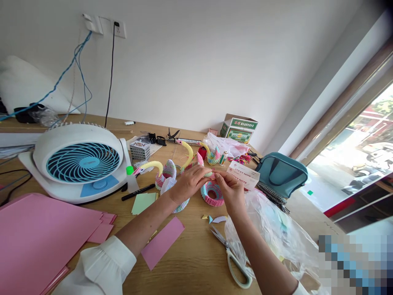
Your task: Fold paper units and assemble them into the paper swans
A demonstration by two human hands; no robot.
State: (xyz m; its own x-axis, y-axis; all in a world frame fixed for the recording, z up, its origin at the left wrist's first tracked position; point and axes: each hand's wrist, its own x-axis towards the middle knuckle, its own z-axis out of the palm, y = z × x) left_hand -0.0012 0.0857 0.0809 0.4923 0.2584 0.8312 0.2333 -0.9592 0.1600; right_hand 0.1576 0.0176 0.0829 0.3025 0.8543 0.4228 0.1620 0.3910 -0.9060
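My left hand (190, 181) and my right hand (231, 189) are closed, fingertips pinching a small green and pink folded paper piece (210, 175) between them. Just below it sits a ring-shaped pastel base (216, 200) made of folded paper. Left of my left hand stands a folded-paper swan (167, 172) with a curved yellow neck; my left hand partly hides other folded-paper work behind it. Scissors (229, 250) with pale handles lie in front of my right forearm. Small paper scraps (218, 219) are on the table between my arms.
A white fan (80, 159) stands left, with pink paper sheets (46, 233) in front. A pink strip (164, 241) and green notes (143, 203) lie nearby. Sticky note boxes (244, 174), a clear plastic bag (270, 229) and a teal bag (282, 174) are at right.
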